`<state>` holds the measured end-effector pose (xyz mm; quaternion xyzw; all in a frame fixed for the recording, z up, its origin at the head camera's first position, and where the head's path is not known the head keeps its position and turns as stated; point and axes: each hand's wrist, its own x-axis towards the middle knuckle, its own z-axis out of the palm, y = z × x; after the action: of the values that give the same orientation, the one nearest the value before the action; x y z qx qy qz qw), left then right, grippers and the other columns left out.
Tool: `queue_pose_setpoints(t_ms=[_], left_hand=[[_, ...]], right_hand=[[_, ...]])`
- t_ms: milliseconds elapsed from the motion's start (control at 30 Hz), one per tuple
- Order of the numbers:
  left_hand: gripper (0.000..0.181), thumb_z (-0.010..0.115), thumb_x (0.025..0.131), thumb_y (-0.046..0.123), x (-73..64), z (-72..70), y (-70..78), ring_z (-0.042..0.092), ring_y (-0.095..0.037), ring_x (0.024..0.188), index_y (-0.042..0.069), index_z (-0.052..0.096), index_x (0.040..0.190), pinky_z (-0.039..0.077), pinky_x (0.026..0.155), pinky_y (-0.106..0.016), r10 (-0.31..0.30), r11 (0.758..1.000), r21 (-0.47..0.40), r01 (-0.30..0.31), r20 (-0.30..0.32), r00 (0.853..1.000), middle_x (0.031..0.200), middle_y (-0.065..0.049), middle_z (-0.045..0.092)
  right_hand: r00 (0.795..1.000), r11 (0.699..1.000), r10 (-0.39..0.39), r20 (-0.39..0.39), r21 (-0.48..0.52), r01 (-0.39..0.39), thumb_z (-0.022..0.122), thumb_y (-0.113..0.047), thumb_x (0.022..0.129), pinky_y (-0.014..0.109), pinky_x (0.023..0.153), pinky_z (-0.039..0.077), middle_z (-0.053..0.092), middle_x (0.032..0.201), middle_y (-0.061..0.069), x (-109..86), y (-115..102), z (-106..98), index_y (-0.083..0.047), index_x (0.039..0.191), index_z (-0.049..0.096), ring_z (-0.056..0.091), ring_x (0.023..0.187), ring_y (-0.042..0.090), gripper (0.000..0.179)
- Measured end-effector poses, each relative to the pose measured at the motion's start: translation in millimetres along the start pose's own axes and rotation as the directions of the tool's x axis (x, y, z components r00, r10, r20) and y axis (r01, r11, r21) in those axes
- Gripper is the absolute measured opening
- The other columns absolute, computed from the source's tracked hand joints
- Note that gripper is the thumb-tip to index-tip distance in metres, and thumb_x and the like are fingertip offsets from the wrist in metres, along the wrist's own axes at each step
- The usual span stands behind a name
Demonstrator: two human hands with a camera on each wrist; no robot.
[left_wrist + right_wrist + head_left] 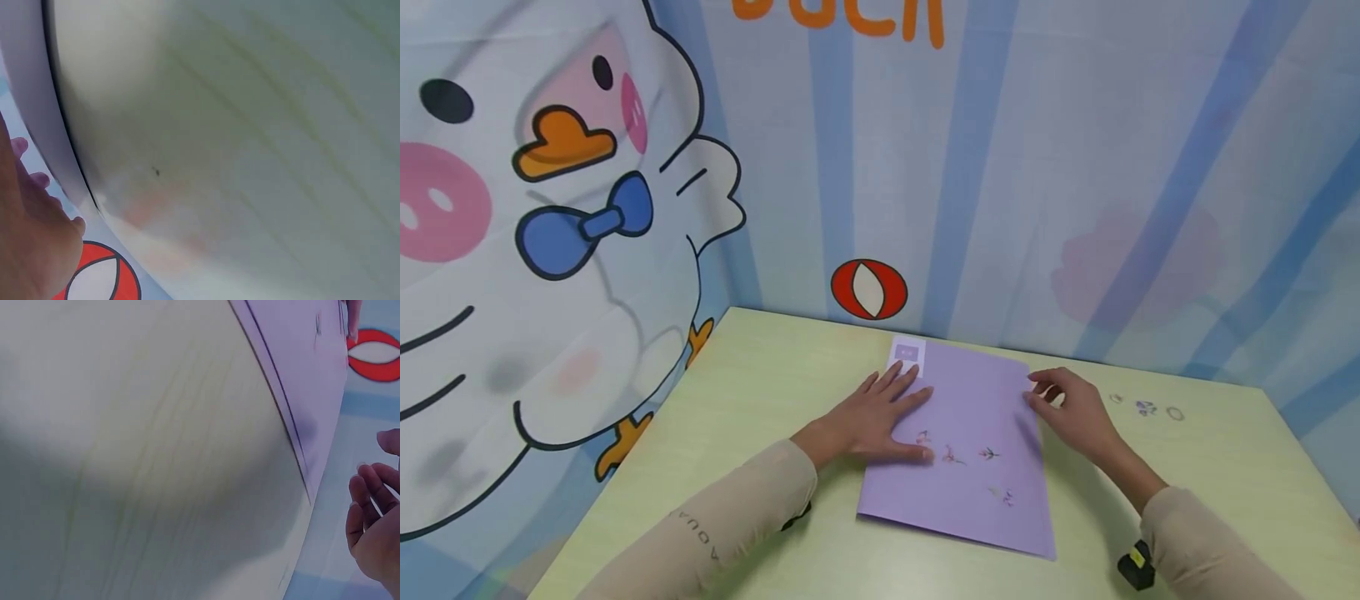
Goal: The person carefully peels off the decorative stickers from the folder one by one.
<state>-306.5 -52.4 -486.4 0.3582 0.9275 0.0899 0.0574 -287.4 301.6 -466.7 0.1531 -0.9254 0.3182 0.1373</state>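
Observation:
A purple folder [958, 508] with a doubled edge lies flat on the table, small flower decorations [989, 453] scattered over its lower half. A white label [910, 343] sits at its top left corner. My left hand [880, 421] rests on the folder's left side, fingers spread and thumb out. Beside the folder's upper right edge is my right hand [1071, 408], fingers bent loosely. The right wrist view shows that hand [378, 519] with thumb and fingers apart and nothing between them. In the left wrist view, only part of the left hand [37, 231] appears.
Right of the folder lie a small ring-shaped piece [1175, 413], a purplish cluster [1146, 408] and another tiny piece [1116, 398]. The pale yellow table [775, 358] ends at a striped cloth backdrop [895, 167] with a printed duck.

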Motion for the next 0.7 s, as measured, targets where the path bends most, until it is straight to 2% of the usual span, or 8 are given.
queue_pose_setpoints(t_ms=[133, 400, 700], left_hand=[[0.105, 0.043, 0.088, 0.091, -1.1, 4.1, 0.5, -0.006, -0.030, 0.164, 0.031, 0.020, 0.171, 0.006, 0.130, -0.056, -0.001, 1.000, 0.024, 0.001, -0.008, 1.000, 0.179, -0.005, 0.002], [0.107, 0.040, 0.087, 0.093, -8.9, 7.8, -2.9, -0.006, -0.030, 0.164, 0.031, 0.019, 0.171, 0.006, 0.130, -0.057, 0.005, 0.999, 0.045, -0.005, -0.015, 1.000, 0.179, -0.005, 0.002], [0.105, 0.037, 0.088, 0.093, -11.1, 10.1, -3.9, -0.005, -0.029, 0.164, 0.031, 0.020, 0.171, 0.007, 0.130, -0.058, 0.010, 0.997, 0.077, -0.009, -0.009, 1.000, 0.179, -0.004, 0.001]], right_hand=[[0.997, 0.998, -0.067, 0.035, 0.018, 0.066, 0.079, -0.012, 0.096, 0.041, 0.076, 0.054, 0.072, 0.100, 0.009, -0.2, -14, 12, 0.004, 0.122, 0.074, 0.069, 0.090, 0.026, 0.031], [0.984, 0.991, -0.123, 0.131, 0.063, 0.116, 0.083, -0.015, 0.093, 0.041, 0.076, 0.055, 0.072, 0.101, 0.005, -0.8, -37, 32, 0.000, 0.121, 0.076, 0.067, 0.089, 0.021, 0.032], [0.946, 0.983, -0.176, 0.271, 0.107, 0.152, 0.081, -0.019, 0.094, 0.039, 0.079, 0.057, 0.071, 0.107, 0.001, 4.1, -59, 55, -0.005, 0.120, 0.077, 0.066, 0.093, 0.019, 0.030]])
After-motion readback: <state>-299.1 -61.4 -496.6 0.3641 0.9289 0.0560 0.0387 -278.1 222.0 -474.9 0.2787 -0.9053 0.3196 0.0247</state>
